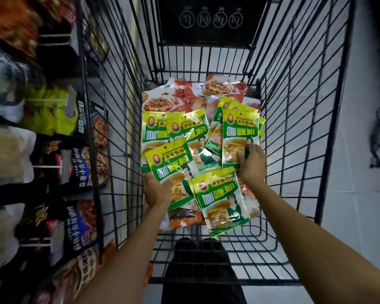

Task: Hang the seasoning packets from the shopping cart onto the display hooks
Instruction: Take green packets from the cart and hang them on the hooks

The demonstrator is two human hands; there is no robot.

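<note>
Right hand [251, 163] grips a green curry-powder packet [239, 137] deep in the wire shopping cart [298, 119], left hand [157, 191] clutching another [169, 163] — still gathering, I judge — next lifting them toward the display hooks [46, 166] left of the cart.

The scene is dim overall, with dark corners and a heavy falloff toward the edges. Light falls from above onto the green packets [198, 150] in the cart [294, 106], whose glossy film throws white glare. The shelf goods [42, 150] at left are smeared by motion blur. Wide-angle distortion bends the cart's wires outward and stretches both forearms near the bottom edge.
</note>
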